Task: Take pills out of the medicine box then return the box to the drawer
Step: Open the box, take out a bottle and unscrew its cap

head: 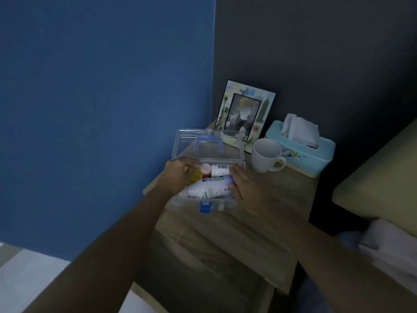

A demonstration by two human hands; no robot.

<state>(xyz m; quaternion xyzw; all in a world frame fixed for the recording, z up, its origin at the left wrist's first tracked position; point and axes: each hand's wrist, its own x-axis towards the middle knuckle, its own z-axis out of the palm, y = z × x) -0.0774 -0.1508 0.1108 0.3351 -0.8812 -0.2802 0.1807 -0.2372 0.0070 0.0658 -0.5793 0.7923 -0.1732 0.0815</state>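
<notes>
Clear plastic medicine box (209, 201) sits lid-up at frame centre on the table (270, 199); left hand (178, 175) reaches inside, fingers loosely apart, right hand (246, 188) flat, steadying. Light, rigid, probably slippery; grip its side walls.

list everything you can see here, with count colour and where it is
medicine box: 1, clear with blue latch and handle, lid open, on the nightstand's left part
large bottle: 1, white, lying inside the box at the front
pink-capped bottle: 1, pink cap, inside the box at the back
labelled container: 1, white with barcode, inside the box at the back
yellow item: 1, yellow, inside the box at left, kind unclear
mug: 1, white, right of the box
tissue box: 1, light blue, right of the mug
picture frame: 1, pale patterned, against the wall
nightstand: 1, wood
left hand: 1, reaching into the box's left side
right hand: 1, on the box's right edge
</notes>
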